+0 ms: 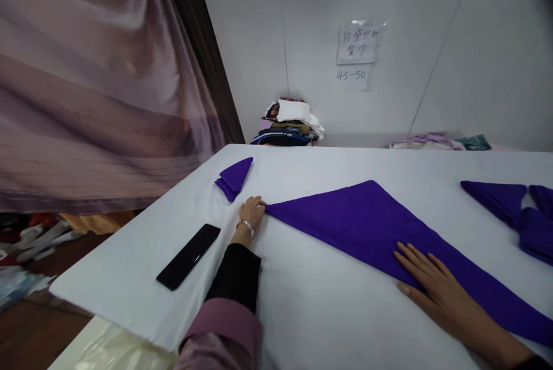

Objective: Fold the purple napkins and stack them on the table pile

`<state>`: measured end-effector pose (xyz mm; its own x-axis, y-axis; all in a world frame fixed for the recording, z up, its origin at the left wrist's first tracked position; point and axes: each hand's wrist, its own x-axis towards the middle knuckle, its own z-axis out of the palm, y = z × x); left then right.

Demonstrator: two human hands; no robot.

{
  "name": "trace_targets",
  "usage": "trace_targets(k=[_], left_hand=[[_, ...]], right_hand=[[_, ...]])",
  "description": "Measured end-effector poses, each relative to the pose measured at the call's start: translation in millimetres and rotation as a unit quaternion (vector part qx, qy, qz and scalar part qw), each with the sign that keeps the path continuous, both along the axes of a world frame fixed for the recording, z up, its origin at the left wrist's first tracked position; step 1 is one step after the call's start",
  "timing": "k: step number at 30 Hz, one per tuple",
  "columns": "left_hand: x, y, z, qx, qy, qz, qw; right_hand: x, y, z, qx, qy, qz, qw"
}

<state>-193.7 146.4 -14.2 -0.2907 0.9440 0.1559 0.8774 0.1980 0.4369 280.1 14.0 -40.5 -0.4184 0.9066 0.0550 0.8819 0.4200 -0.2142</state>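
1. A pale panelled wall (242, 18) stands behind everything, a seam running down it on either side of the handwritten notices
2. A mauve curtain (99, 87) with a sheen hangs on the left, beside a dark upright strip
3. The white-covered table (328, 318) fills the lower middle and carries the purple cloths
4. The purple napkin (345, 220) lies on the table as a long, flat triangular shape, its peak pointing away from the person and its right end reaching the frame's edge
5. A stack of clothes (289, 128), with a white piece on top, sits beyond the table's far edge
6. Folded purple napkins (495, 200) lie grouped at the right, partly cut off; a single folded one (237, 177) lies far left
7. The right hand (432, 286) rests flat and unclenched, fingers on the napkin's near edge
8. The left hand (253, 213) meets the napkin's left corner; whether it grips cannot be told
9. A black smartphone (189, 257) lies left of the left forearm
10. A silvery bracelet (247, 226) circles the left wrist
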Motion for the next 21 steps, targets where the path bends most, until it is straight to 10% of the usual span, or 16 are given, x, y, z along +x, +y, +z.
trace_targets(k=[21], left_hand=[[-18.5, -6.3, -1.2, 0.017, 0.002, -0.030, 0.999]], right_hand=[[0.8, 0.2, -1.3, 0.005, 0.013, -0.001, 1.000]])
